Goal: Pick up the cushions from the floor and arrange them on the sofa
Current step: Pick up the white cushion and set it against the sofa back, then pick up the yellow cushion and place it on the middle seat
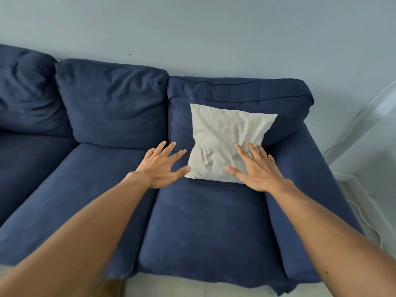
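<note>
Now, from the near edge of the blue sofa (pixel 205 228), my two bare forearms reach out over the seat. My left hand (pixel 162 166) is spread wide with nothing in it, its thumb tip just beside the lower left corner of the pale cushion (pixel 225 136). My right hand (pixel 257 170) is equally splayed, fingers (pixel 252 151) lying flat on the cushion's lower right part, gripping nothing. Farther back, the cushion stands propped against the backrest at the sofa's right end, beside the armrest. It looks like the settling step; next calls for fetching any cushion left on the floor, none showing here.
</note>
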Motion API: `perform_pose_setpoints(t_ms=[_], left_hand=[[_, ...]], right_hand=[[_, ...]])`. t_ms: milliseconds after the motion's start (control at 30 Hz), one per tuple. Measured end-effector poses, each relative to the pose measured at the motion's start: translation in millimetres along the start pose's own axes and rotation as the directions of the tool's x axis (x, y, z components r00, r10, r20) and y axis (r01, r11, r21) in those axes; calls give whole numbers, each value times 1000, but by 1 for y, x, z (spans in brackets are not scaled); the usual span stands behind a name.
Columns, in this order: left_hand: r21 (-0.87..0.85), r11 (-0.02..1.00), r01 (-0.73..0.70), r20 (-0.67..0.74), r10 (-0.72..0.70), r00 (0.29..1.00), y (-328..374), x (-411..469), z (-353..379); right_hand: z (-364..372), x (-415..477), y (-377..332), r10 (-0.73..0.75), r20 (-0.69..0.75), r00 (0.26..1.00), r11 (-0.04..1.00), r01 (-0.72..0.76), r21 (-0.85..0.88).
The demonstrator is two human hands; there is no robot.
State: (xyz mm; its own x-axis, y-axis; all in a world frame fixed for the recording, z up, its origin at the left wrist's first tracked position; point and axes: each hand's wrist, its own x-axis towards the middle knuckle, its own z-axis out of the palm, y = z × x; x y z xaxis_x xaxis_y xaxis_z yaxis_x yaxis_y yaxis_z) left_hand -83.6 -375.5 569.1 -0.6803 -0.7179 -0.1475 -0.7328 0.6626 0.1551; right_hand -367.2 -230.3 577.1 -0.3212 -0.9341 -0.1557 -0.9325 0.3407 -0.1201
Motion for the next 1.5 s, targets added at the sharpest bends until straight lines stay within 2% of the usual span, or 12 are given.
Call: perform_pose_setpoints(t_ms=[133, 367, 700, 967, 1133, 1500], left_hand=[[38, 999, 31, -14, -31, 999, -18, -50, -12], [-10, 992, 123, 28, -123, 992, -50, -148, -12], [-54, 979, 197, 3, -197, 980, -101, -281, -6], [-76, 947, 311, 40, -309, 950, -180, -368, 42], [-78, 922, 379, 114, -369, 922, -246, -423, 94], [-119, 924, 363, 246, -327, 913, -384, -476, 213]], right_hand=[[-11, -26, -35, -20, 3, 1000, 999, 20, -32], [-10, -85, -106, -72, 38, 997, 996, 74, -50], [23, -161, -214, -171, 104, 980, 984, 176, -38], [83, -185, -315, -268, 191, 944, 960, 278, -26], [135, -193, -385, -305, 250, 919, 950, 314, 4], [289, -214, -497, -197, 409, 891, 979, 160, 124]])
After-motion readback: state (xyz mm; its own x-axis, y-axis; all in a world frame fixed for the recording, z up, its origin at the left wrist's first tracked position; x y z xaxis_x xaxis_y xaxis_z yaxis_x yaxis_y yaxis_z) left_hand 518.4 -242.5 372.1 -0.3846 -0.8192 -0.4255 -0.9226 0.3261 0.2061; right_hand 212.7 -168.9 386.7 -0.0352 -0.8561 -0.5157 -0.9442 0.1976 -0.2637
